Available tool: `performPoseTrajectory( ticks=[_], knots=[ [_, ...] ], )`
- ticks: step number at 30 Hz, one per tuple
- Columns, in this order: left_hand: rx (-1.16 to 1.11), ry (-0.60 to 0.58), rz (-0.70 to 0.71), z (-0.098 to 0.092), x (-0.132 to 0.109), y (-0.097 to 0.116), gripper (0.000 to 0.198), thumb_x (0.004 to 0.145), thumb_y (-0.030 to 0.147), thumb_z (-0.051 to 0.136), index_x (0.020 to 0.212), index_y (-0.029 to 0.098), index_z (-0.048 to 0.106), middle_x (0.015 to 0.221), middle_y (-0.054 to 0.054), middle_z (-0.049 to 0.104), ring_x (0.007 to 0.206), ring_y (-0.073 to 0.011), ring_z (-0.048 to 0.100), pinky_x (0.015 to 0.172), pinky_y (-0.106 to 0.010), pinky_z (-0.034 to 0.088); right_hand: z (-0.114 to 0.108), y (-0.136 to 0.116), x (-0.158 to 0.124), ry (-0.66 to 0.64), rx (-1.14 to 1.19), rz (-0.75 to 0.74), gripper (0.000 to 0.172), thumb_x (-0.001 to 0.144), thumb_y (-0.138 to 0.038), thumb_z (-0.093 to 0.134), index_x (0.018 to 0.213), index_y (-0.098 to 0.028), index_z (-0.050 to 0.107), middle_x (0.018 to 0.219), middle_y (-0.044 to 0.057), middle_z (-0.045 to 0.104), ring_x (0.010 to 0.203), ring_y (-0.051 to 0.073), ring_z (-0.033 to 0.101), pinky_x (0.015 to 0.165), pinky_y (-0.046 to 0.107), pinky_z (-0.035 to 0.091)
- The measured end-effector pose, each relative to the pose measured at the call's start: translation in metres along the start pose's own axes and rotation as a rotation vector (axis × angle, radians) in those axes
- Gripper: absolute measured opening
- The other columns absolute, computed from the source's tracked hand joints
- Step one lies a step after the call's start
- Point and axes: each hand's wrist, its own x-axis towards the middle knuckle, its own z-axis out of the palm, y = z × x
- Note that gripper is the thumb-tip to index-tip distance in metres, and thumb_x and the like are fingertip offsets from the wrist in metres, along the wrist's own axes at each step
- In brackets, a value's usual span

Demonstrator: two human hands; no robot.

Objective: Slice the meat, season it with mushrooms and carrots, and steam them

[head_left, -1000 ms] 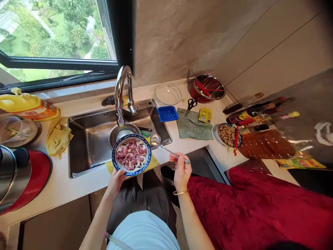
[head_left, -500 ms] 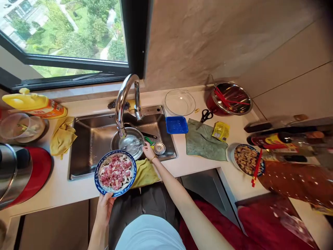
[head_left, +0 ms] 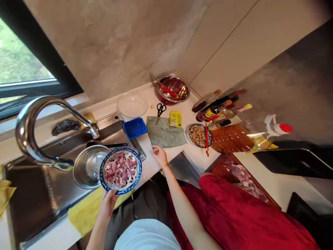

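My left hand grips the near rim of a blue-patterned bowl filled with pink sliced meat over white mushroom slices, held above the sink's front edge. A steel bowl sits in the sink just left of it, under the curved tap. My right hand hovers over the white counter near a green cloth; its fingers are loosely curled and nothing shows in them.
A blue tray, glass bowl, scissors, yellow packet, steel bowl with red chopsticks, a plate of food and sauce bottles crowd the counter. A yellow cloth drapes the sink edge. Red fabric lies at the right.
My right hand let go of the ladle into the sink area and moved right to the counter by the green cloth. My view swung right; the bowl stays in my left hand.
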Motion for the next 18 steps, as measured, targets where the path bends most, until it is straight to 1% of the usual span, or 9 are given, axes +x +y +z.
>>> performPoseTrajectory(
  ticks=[1, 2, 3, 4, 8, 11, 14, 16, 18],
  knots=[
    [0.008, -0.011, -0.002, 0.009, 0.001, -0.002, 0.062, 0.053, 0.028, 0.077, 0.112, 0.020, 0.061, 0.098, -0.006, 0.071, 0.095, -0.0258, 0.065, 0.081, -0.036, 0.053, -0.006, -0.001, 0.004, -0.010, 0.035, 0.008, 0.032, 0.064, -0.028, 0.065, 0.095, -0.021, 0.063, 0.094, 0.004, 0.068, 0.079, 0.016, 0.063, 0.072, 0.029, 0.051],
    [0.018, -0.024, -0.001, 0.018, 0.002, -0.004, 0.062, 0.054, 0.029, 0.077, 0.113, 0.019, 0.061, 0.099, -0.006, 0.071, 0.095, -0.0255, 0.065, 0.082, -0.036, 0.052, -0.011, -0.002, 0.008, -0.017, 0.070, 0.015, 0.040, 0.065, -0.030, 0.066, 0.104, -0.022, 0.063, 0.107, 0.007, 0.067, 0.086, 0.018, 0.065, 0.074, 0.030, 0.052],
    [0.027, -0.040, 0.000, 0.026, 0.002, -0.006, 0.061, 0.055, 0.030, 0.077, 0.113, 0.019, 0.061, 0.099, -0.006, 0.070, 0.096, -0.0250, 0.065, 0.082, -0.035, 0.052, -0.016, -0.003, 0.013, -0.018, 0.098, 0.020, 0.043, 0.066, -0.031, 0.067, 0.108, -0.022, 0.062, 0.115, 0.008, 0.065, 0.092, 0.019, 0.065, 0.076, 0.032, 0.053],
    [0.037, -0.051, 0.001, 0.034, 0.002, -0.007, 0.060, 0.057, 0.030, 0.077, 0.113, 0.020, 0.061, 0.099, -0.006, 0.070, 0.095, -0.0244, 0.065, 0.082, -0.034, 0.052, -0.021, -0.004, 0.019, -0.005, 0.112, 0.019, 0.042, 0.067, -0.032, 0.066, 0.108, -0.022, 0.063, 0.117, 0.010, 0.065, 0.094, 0.020, 0.066, 0.077, 0.033, 0.053],
    [0.066, -0.075, -0.003, 0.063, -0.002, -0.007, 0.057, 0.060, 0.028, 0.078, 0.114, 0.022, 0.061, 0.097, -0.002, 0.070, 0.088, -0.0196, 0.066, 0.079, -0.030, 0.052, -0.040, -0.010, 0.050, 0.103, 0.098, -0.011, 0.026, 0.070, -0.031, 0.066, 0.093, -0.020, 0.068, 0.100, 0.010, 0.071, 0.086, 0.020, 0.067, 0.082, 0.037, 0.053],
    [0.066, -0.066, 0.008, 0.082, -0.002, -0.007, 0.054, 0.061, 0.026, 0.077, 0.112, 0.024, 0.062, 0.095, -0.001, 0.070, 0.083, -0.0170, 0.066, 0.076, -0.027, 0.051, -0.054, -0.013, 0.078, 0.189, 0.102, -0.010, 0.023, 0.071, -0.030, 0.065, 0.090, -0.018, 0.069, 0.096, 0.008, 0.072, 0.084, 0.018, 0.067, 0.085, 0.035, 0.053],
    [0.065, -0.043, 0.007, 0.096, -0.001, -0.009, 0.052, 0.061, 0.024, 0.076, 0.111, 0.025, 0.061, 0.094, 0.001, 0.070, 0.086, -0.0161, 0.066, 0.077, -0.025, 0.051, -0.073, -0.014, 0.111, 0.308, 0.077, 0.029, 0.027, 0.074, -0.030, 0.061, 0.096, -0.016, 0.067, 0.100, 0.008, 0.071, 0.089, 0.017, 0.067, 0.085, 0.033, 0.053],
    [0.086, -0.036, 0.002, 0.104, 0.001, -0.011, 0.053, 0.060, 0.023, 0.075, 0.111, 0.027, 0.060, 0.096, 0.002, 0.069, 0.091, -0.0159, 0.065, 0.080, -0.025, 0.050, -0.093, -0.015, 0.136, 0.398, 0.034, 0.084, 0.035, 0.078, -0.031, 0.054, 0.106, -0.013, 0.063, 0.104, 0.011, 0.070, 0.091, 0.019, 0.067, 0.081, 0.033, 0.054],
    [0.135, -0.033, 0.010, 0.112, 0.002, -0.012, 0.053, 0.061, 0.025, 0.074, 0.112, 0.028, 0.059, 0.098, 0.002, 0.069, 0.095, -0.0172, 0.065, 0.082, -0.026, 0.050, -0.118, -0.017, 0.162, 0.477, -0.033, 0.143, 0.042, 0.081, -0.031, 0.050, 0.115, -0.010, 0.058, 0.110, 0.015, 0.068, 0.095, 0.020, 0.066, 0.082, 0.035, 0.053]
  ],
)
